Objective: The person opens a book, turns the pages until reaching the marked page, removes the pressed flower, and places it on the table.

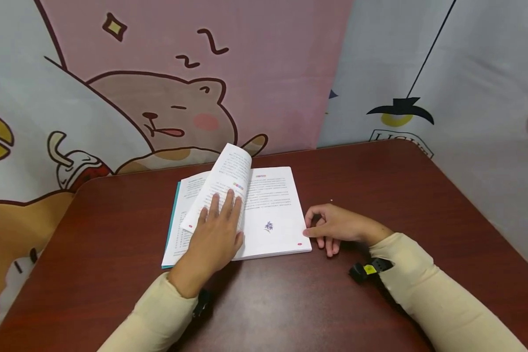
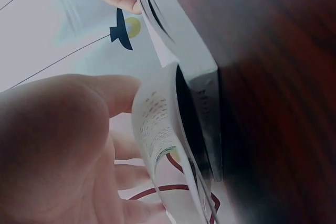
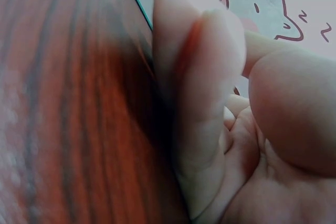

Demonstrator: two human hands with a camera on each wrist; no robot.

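An open book [image 1: 273, 210] with printed pages and a teal cover edge lies on the table. My left hand [image 1: 217, 234] rests its spread, straight fingers on a curled leaf [image 1: 229, 168] that leans over the left-hand pages. In the left wrist view, that bent leaf [image 2: 155, 119] stands up beside the thumb and fingers. At the book's right edge, near the lower corner, my right hand [image 1: 334, 227] has its thumb and bent index finger on the page edges. Small gaps show between the pages there in the left wrist view. Its other fingers hang curled beside the book.
The dark red-brown wooden table [image 1: 273, 303] carries the book near its far edge. Behind it hangs a cloth backdrop [image 1: 286, 73] with a sleeping cartoon bear and a lamp drawing. Black straps with small devices [image 1: 369, 270] sit at the wrists, by the cream sleeves.
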